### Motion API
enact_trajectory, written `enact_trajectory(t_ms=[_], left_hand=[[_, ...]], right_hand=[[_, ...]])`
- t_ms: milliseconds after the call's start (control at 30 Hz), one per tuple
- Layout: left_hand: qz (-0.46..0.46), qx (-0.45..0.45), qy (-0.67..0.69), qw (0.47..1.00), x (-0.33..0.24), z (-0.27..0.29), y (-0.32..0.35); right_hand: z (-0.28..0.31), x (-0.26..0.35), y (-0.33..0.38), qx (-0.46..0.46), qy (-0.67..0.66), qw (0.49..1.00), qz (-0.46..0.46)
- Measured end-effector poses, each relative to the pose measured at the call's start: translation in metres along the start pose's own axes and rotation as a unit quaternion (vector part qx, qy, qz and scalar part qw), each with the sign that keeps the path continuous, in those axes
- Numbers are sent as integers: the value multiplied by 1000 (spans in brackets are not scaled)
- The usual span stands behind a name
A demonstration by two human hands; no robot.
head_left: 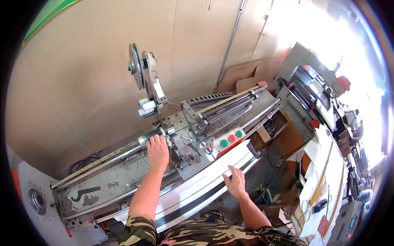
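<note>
My left hand (158, 151) reaches over the machine bed, its fingers curled over a shiny metal cylinder (144, 139) on the long rod. The thumb and the underside of that grip are hidden. My right hand (235, 183) hovers above the white front cover (205, 174) of the machine, fingers apart and holding nothing. Between the two hands sits a metal carriage (185, 153) with a round knob and levers. Right of it is a control box (232, 139) with green and red push buttons. A pulley wheel (136, 66) stands on an upright arm behind the cylinder.
A hook spanner (85, 193) lies on the bed at left, near the grey end housing (35, 197). White rollers (147, 107) stick out below the pulley. Cardboard sheets (246, 76) lean on the wall. A cluttered bench (324, 176) stands at right.
</note>
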State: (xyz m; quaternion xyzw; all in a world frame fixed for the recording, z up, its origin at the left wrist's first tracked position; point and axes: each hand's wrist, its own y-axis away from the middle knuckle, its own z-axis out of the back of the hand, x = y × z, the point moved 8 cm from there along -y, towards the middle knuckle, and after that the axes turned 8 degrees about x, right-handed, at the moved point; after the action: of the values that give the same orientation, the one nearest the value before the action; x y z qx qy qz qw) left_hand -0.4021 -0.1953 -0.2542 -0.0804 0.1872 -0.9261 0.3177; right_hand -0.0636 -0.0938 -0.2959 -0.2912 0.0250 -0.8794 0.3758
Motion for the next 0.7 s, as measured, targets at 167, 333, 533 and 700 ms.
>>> enact_trajectory(t_ms=[167, 333, 533, 700], left_hand=[[-9, -3, 0, 1000, -2, 6, 3], [-7, 24, 3, 1000, -1, 13, 3], [-23, -27, 22, 999, -5, 8, 4], [-22, -45, 13, 999, -11, 14, 5]], right_hand=[[3, 57, 64, -3, -36, 999, -33], [-4, 65, 90, 6, -52, 998, -22], [-1, 48, 60, 6, -65, 998, 25], [-16, 29, 28, 50, -157, 981, 103]])
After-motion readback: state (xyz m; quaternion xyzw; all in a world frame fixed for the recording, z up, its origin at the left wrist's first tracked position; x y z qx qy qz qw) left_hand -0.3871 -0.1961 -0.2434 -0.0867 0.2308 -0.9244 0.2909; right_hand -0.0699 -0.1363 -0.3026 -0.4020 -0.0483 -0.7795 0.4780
